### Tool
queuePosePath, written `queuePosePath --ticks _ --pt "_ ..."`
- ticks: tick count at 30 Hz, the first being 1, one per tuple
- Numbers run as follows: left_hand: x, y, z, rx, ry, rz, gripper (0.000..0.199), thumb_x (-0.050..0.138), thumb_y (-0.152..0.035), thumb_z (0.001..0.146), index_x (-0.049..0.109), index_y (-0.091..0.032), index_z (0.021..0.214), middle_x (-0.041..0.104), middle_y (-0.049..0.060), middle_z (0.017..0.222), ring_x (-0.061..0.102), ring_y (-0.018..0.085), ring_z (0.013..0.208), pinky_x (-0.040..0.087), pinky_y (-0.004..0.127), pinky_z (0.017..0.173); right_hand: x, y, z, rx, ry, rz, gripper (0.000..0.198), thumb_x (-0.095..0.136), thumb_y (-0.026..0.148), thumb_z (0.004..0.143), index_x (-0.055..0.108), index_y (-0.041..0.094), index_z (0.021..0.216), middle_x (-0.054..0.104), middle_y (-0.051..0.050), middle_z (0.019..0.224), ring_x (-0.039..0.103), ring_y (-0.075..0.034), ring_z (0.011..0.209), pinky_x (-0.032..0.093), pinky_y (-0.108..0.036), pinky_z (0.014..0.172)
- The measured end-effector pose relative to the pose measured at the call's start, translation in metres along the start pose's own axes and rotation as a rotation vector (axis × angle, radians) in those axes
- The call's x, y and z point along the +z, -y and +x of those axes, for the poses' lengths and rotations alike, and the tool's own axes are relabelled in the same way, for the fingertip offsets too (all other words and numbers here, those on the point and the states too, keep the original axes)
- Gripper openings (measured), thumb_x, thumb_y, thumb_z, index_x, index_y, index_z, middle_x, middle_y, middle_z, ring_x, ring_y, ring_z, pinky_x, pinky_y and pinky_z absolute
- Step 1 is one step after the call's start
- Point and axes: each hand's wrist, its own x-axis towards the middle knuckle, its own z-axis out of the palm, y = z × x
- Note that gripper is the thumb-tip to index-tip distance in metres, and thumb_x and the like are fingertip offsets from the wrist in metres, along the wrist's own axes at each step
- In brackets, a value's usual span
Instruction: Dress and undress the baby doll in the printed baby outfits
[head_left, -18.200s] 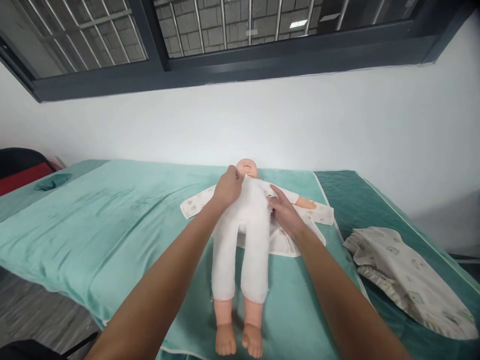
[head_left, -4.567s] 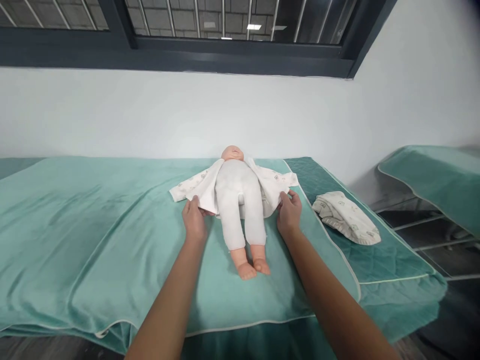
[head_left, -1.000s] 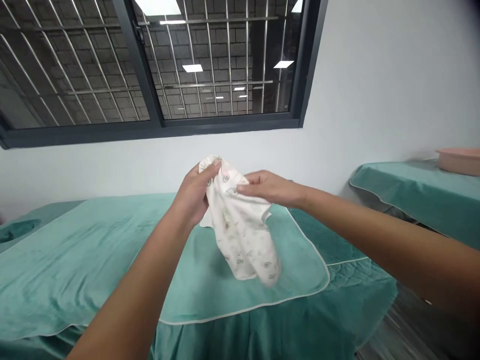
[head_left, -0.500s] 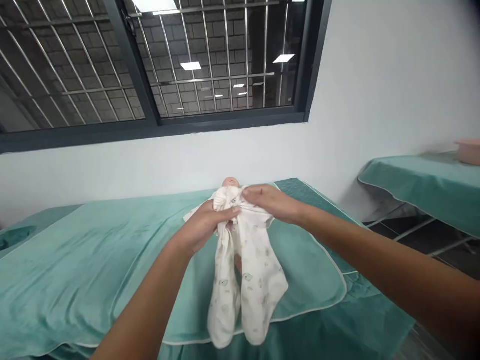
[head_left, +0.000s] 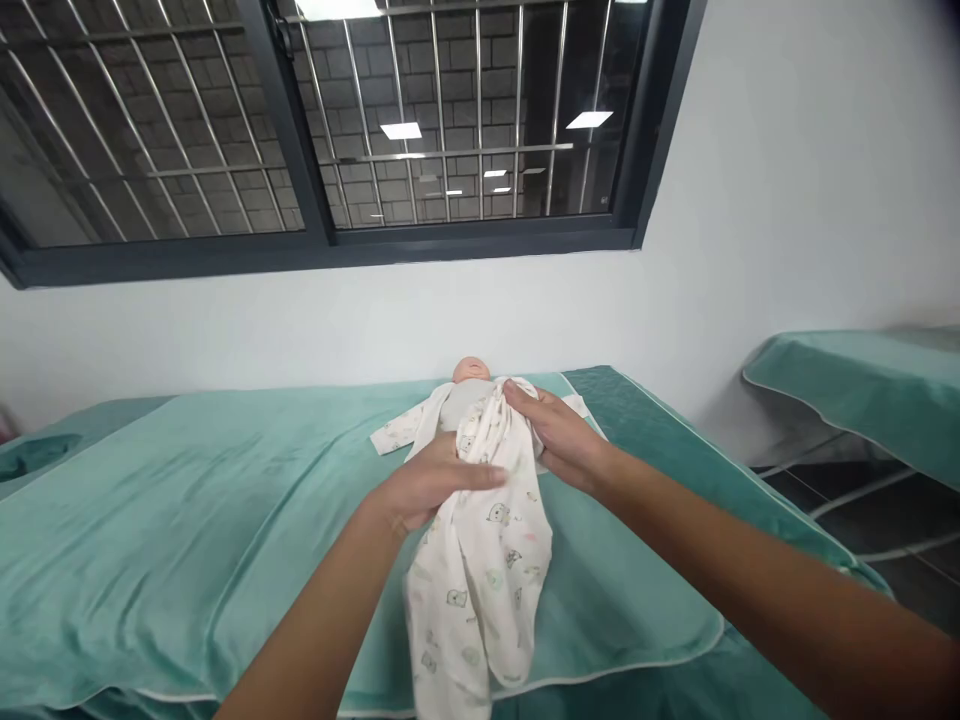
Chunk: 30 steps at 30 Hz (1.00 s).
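Note:
White baby pants (head_left: 480, 560) with small printed animals hang down toward me, their waist bunched up between my hands. My left hand (head_left: 435, 480) grips the cloth on the left side, its thumb lying across the front. On the right, my right hand (head_left: 551, 425) pinches the gathered waistband. Behind the pants a baby doll (head_left: 471, 369) lies on its back, its head toward the wall. It wears a white printed top (head_left: 401, 428) with the sleeves spread out. The doll's legs are hidden behind the pants and my hands.
A green blanket (head_left: 172, 520) covers the bed under the doll. The white wall (head_left: 360, 330) and a barred window (head_left: 465, 130) rise behind it. Another green-covered bed (head_left: 870, 385) stands at the right, with metal legs over a dark floor.
The pants have been lifted toward me and gathered at the waist, so more of the doll's top and head shows. The view has shifted slightly left.

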Motion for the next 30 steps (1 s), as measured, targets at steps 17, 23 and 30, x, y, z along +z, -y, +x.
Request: queuePosePath --ticks 17,23,30 --pt "-0.007 0.003 -0.005 0.006 -0.052 0.036 0.058 0.084 -0.029 0.069 0.066 -0.015 0.122 0.074 0.013 0.112 0.071 0.030 0.099 0.054 0.038 0.086 0.009 -0.012 -0.003 0.032 0.048 0.031 0.045 0.071 0.052 0.082 0.070 0.020 0.113 0.076 -0.008 0.097 0.071 -0.023 0.091 0.055 -0.035 0.083" --pt "-0.012 0.012 -0.005 0.176 -0.201 -0.209 0.046 0.073 -0.035 0.081 0.066 -0.015 0.121 0.075 0.013 0.108 0.071 0.029 0.097 0.054 0.037 0.087 0.006 -0.016 -0.010 0.125 0.056 0.036 0.048 0.070 0.056 0.080 0.071 0.017 0.108 0.076 -0.009 0.095 0.071 -0.022 0.086 0.055 -0.032 0.077" --pt "0.006 0.011 0.000 0.046 -0.114 -0.429 0.052 0.065 -0.046 0.085 0.060 -0.015 0.126 0.075 0.015 0.099 0.073 0.030 0.088 0.056 0.041 0.081 0.008 -0.019 -0.016 0.203 0.200 -0.043 0.040 0.079 0.044 0.076 0.073 0.018 0.106 0.076 -0.008 0.095 0.071 -0.022 0.088 0.055 -0.033 0.082"
